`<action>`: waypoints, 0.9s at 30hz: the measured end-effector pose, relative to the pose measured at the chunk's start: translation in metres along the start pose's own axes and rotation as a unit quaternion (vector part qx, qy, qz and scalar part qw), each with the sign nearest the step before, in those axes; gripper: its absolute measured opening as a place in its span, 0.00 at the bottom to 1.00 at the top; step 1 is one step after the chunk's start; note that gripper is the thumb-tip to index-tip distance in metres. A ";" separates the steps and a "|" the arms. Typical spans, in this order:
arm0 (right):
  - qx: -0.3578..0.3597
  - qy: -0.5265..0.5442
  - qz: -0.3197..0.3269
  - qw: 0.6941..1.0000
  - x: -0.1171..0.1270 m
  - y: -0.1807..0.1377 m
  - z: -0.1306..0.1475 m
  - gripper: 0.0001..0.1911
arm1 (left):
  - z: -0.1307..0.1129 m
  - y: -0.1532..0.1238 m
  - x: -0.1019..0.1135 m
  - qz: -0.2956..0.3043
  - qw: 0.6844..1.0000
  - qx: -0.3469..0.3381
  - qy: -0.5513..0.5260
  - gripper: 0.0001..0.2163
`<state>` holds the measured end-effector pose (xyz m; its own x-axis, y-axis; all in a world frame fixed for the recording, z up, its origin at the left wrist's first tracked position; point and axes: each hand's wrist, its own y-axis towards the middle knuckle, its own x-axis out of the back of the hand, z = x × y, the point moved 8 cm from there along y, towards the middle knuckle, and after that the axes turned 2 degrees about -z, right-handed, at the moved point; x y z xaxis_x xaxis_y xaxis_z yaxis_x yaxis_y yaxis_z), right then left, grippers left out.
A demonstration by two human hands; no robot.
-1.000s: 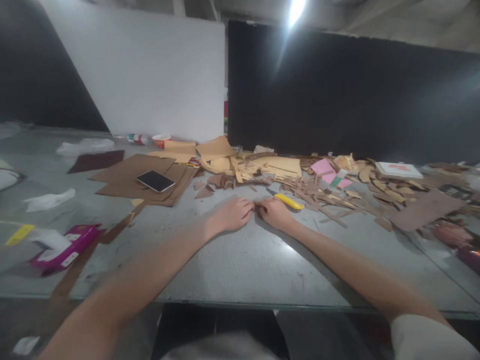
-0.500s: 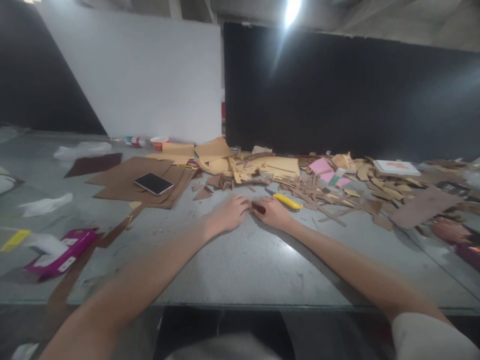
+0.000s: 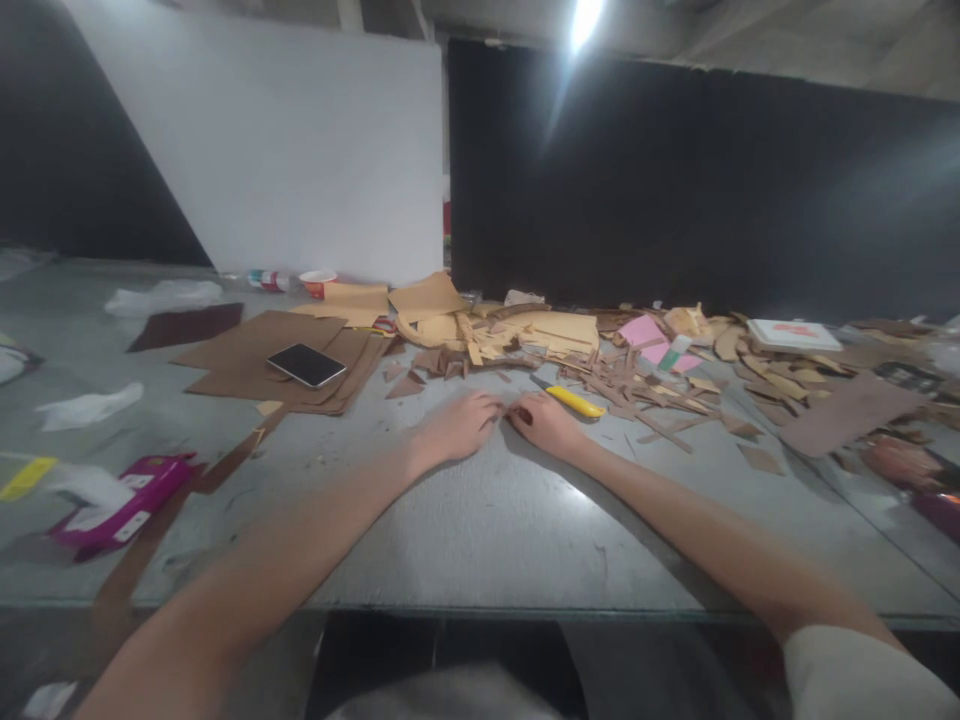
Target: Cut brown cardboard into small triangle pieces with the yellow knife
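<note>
My left hand (image 3: 474, 422) rests just above the grey table, its fingers closed and bent toward the other hand. Facing it, my right hand (image 3: 547, 424) is curled in a pinch, with a small dark brown piece (image 3: 519, 416) partly showing between thumb and fingers. The fingertips of both hands almost meet; what the left fingertips hold, if anything, is hidden. A yellow cutter knife (image 3: 574, 401) with its blade out lies just beyond my right hand. Brown scraps (image 3: 407, 384) lie past my left hand.
Brown sheets (image 3: 240, 345) with a phone (image 3: 307, 365) on them lie left. A purple wipes pack (image 3: 127, 505) and a long brown strip (image 3: 232, 462) are nearer. Heaped offcuts (image 3: 637, 385), pink paper (image 3: 646, 335) and a white box (image 3: 795, 335) spread right. Boards (image 3: 675, 180) stand behind.
The dark brown piece in my right hand shows less than before, and the right fingers have closed a little more. Both arms stay nearly in place.
</note>
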<state>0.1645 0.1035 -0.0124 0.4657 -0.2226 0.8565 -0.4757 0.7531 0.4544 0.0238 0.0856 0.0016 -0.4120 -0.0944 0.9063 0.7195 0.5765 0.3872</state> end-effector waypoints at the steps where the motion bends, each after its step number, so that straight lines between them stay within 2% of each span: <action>1: -0.011 0.009 -0.003 1.000 0.000 0.000 -0.002 0.07 | 0.001 0.000 0.000 0.002 1.000 0.003 -0.006 0.15; 8: -0.084 0.088 -0.001 0.993 -0.003 0.005 -0.018 0.06 | 0.004 0.002 0.001 0.021 0.999 0.032 -0.034 0.17; 15: -0.085 0.108 0.006 0.990 -0.005 0.006 -0.020 0.06 | 0.000 0.002 0.004 0.039 0.998 0.055 -0.008 0.21; 21: -0.085 0.091 0.013 0.992 -0.009 0.007 -0.022 0.05 | -0.002 0.003 0.001 0.050 0.999 0.003 -0.008 0.30; 27: -0.077 0.080 0.008 0.994 -0.007 0.007 -0.018 0.02 | -0.008 0.005 -0.006 0.073 0.996 -0.035 0.025 0.28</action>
<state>0.1714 0.1213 -0.0194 0.5777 -0.1185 0.8076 -0.3696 0.8441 0.3883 0.0340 0.0828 -0.0007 -0.2730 -0.0543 0.9605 0.8081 0.5288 0.2596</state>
